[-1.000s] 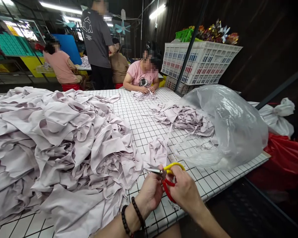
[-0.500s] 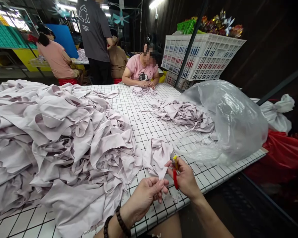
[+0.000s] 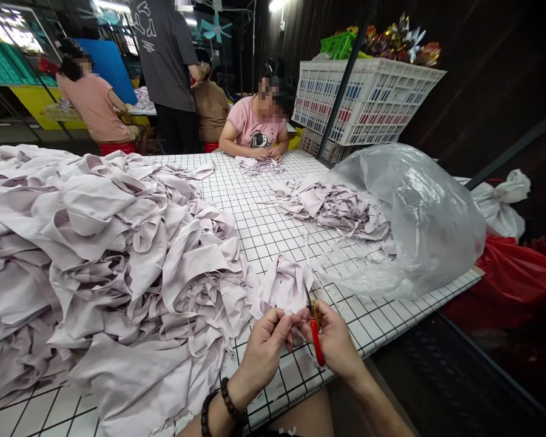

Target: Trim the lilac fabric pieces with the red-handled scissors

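Note:
My left hand [image 3: 267,343], with dark beaded bracelets on its wrist, pinches the near edge of a pale pinkish fabric piece [image 3: 284,282]. That piece lies on the grid-patterned table [image 3: 268,212]. Close against it on the right, my right hand [image 3: 334,337] holds a small pair of red-handled scissors [image 3: 316,340], their dark blades pointing up and away over the cloth. The right fingertips also meet the fabric edge beside the left ones. Just left of my hands spreads a large heap of the same pale fabric [image 3: 118,243]. My fingers hide the pinched part of the cloth.
A smaller fabric pile [image 3: 337,206] lies ahead, beside a clear plastic bag [image 3: 437,224]. Across the table a person in a pink shirt [image 3: 257,124] handles a fabric stack [image 3: 259,164]. White crates [image 3: 364,100] stand behind, right; a red bag [image 3: 512,279] sits past the table edge.
Both hands have come together at the fabric's near edge, the left one moving slightly up. The scissors have turned so their blades show more clearly. The view has shifted slightly.

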The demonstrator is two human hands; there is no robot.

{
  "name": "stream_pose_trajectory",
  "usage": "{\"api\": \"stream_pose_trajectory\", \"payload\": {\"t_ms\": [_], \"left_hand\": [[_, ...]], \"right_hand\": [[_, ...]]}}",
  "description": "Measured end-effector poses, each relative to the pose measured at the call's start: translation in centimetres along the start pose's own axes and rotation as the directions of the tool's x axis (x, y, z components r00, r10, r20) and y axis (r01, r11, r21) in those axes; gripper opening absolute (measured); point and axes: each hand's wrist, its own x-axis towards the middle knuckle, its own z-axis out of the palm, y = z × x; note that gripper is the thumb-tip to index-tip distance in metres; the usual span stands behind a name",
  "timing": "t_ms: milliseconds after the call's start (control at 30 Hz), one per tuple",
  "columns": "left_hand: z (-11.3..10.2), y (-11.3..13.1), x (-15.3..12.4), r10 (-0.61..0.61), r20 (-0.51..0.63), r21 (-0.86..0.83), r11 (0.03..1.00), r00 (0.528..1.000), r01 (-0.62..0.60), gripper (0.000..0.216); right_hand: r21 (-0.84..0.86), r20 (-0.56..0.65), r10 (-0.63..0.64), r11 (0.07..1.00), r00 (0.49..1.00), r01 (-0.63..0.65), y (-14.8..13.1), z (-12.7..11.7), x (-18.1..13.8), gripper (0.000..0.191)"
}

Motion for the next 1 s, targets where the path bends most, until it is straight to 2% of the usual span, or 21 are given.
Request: {"api": "stream_pose_trajectory", "payload": {"t_ms": [67, 167, 300, 500, 700, 1000], "left_hand": [[-0.2, -0.2, 0.1, 0.021, -0.018, 0.026, 0.999, 1.000, -0.020, 0.029], [-0.4, 0.1, 0.1, 0.045, -0.006, 0.149, 0.988, 0.999, -0.043, 0.028], [-0.5, 0.9, 0.0, 0.085, 0.043, 0.316, 0.944, 0.995, -0.094, 0.028], [-0.4, 1.4, -0.1, 0.142, 0.095, 0.393, 0.904, 0.985, -0.168, 0.027], [-0.7, 1.3, -0.2, 0.126, 0.120, 0.394, 0.904, 0.985, -0.164, 0.028], [-1.1, 0.7, -0.1, 0.092, 0.149, 0.392, 0.909, 0.985, -0.144, 0.030]], "right_hand": [[-0.199, -0.007, -0.012, 0.980, 1.000, 0.010, -1.0, -1.7, -0.3, 0.028], [-0.490, 0.093, 0.008, 0.871, 0.996, 0.039, -2.3, -4.0, -0.8, 0.028], [-0.682, 0.148, 0.041, 0.728, 0.988, 0.072, -3.0, -4.7, -1.3, 0.029], [-0.734, 0.175, 0.042, 0.671, 0.984, 0.102, -3.3, -3.4, -1.1, 0.032], [-0.756, 0.203, 0.035, 0.641, 0.979, 0.134, -3.4, -3.3, -0.9, 0.038], [-0.803, 0.161, 0.001, 0.582, 0.987, 0.131, -3.9, -3.2, -1.3, 0.037]]}}
